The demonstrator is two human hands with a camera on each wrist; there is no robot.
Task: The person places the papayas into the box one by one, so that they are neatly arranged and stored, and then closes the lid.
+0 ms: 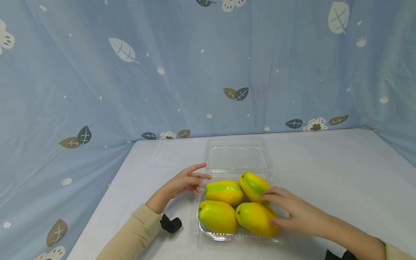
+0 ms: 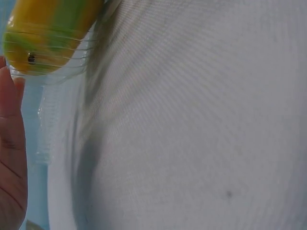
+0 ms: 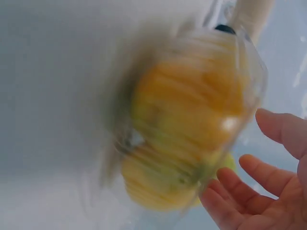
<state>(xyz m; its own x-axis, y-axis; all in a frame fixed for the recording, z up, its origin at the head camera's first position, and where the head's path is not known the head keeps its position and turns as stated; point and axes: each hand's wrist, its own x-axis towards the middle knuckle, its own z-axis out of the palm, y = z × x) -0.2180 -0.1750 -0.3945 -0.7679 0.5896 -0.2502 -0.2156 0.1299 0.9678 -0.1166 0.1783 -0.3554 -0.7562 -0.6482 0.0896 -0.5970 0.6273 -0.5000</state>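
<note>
Several yellow-green papayas lie in a clear plastic clamshell box (image 1: pixel 219 237), its lid (image 1: pixel 237 156) folded back flat behind it. My left hand (image 1: pixel 184 182) is at the box's left side, beside the rear-left papaya (image 1: pixel 224 192), fingers loosely spread and holding nothing. My right hand (image 1: pixel 294 213) hovers by the right side, its fingertips over the edges of the rear-right papaya (image 1: pixel 253 186) and the front-right papaya (image 1: pixel 256 218). In the right wrist view its fingers (image 3: pixel 268 175) are relaxed and apart from the fruit. The front-left papaya (image 1: pixel 217 216) lies away from both hands.
White cloth covers the table (image 1: pixel 338 169). A blue patterned curtain (image 1: pixel 182 72) hangs behind it and along the sides. Black wrist gear (image 1: pixel 171 224) shows by the left sleeve, and more dark gear (image 1: pixel 339 255) sits under the right wrist.
</note>
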